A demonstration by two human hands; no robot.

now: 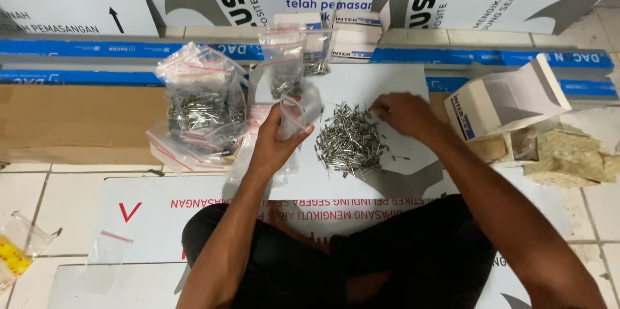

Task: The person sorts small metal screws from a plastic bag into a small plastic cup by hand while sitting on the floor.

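A heap of small silver metal pins [351,140] lies on a white sheet [387,83] on the floor in front of me. My left hand [278,141] holds a small clear zip bag [292,117] just left of the heap. My right hand [403,115] rests at the heap's upper right edge, fingers pinched on a few pins. Filled clear bags [201,112] of the same pins are piled to the left. Two more filled bags [284,63] stand upright behind the heap.
An open white cardboard box [510,99] lies at the right, beside crumpled brown packing material [568,157]. Printed white panels [77,5] and blue-striped strips [77,47] line the far side. A brown board [71,122] is at left. Empty zip bags [106,247] lie at lower left.
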